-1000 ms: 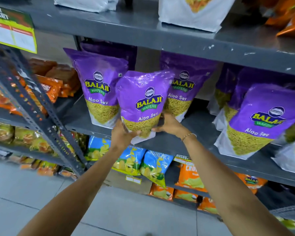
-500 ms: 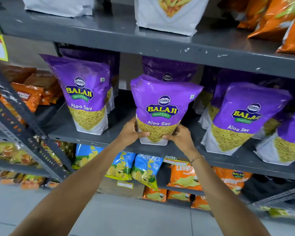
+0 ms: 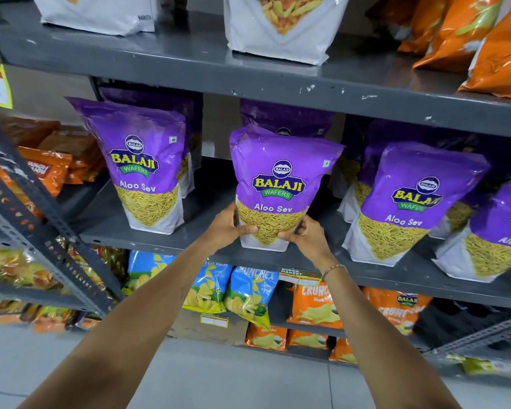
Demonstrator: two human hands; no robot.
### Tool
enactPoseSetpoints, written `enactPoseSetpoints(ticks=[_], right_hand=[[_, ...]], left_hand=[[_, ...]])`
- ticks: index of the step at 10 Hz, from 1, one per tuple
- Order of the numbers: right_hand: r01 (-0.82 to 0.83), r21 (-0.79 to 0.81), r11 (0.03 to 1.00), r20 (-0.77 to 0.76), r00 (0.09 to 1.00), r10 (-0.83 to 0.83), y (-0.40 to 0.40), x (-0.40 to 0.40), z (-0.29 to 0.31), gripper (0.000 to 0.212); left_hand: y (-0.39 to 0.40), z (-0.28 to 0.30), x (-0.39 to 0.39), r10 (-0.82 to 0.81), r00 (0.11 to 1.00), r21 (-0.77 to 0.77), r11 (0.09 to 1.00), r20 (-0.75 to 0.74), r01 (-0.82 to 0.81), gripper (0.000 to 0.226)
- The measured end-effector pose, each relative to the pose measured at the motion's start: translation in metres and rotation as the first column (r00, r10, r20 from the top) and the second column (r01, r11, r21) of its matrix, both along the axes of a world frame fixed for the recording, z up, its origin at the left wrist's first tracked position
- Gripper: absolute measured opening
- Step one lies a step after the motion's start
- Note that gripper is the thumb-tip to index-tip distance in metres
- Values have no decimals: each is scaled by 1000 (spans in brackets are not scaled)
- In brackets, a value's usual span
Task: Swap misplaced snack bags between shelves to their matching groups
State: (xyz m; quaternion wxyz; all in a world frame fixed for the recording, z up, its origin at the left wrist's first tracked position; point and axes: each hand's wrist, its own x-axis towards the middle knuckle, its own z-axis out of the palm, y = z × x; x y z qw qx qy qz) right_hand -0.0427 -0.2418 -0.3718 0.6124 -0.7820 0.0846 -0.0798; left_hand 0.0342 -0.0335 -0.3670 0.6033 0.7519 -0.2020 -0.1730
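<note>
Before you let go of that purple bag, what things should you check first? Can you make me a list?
1. Both hands on the bag: left hand and right hand grip the held bag low down. Ok.
2. Matches its group: label reads Aloo Sev, like the left bag and right bag. Ok.
3. Bag upright: Ok.
4. Bottom fully down on the shelf: cannot tell.
5. Gaps on both sides: Ok.
6. Bag behind not squashed: cannot tell.

- Glossy, crinkled plastic film on purple Aloo Sev bag (image 3: 278, 184)
- Grey painted metal shelf (image 3: 207, 246), matt, scuffed, chipped
- Smooth pale floor tiles (image 3: 219, 379), faint sheen
</note>
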Motion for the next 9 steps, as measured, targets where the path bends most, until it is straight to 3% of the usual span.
enactPoseSetpoints(ticks=[5, 9], right_hand=[[-6, 14, 1000, -44, 999, 6, 5, 3, -1, 47], [-53, 90, 994, -42, 997, 57, 10, 0, -1, 57]], left_hand=[[4, 1, 6, -3, 1000, 45, 999, 16, 2, 60], [7, -9, 7, -47, 998, 97, 994, -45, 51, 77]])
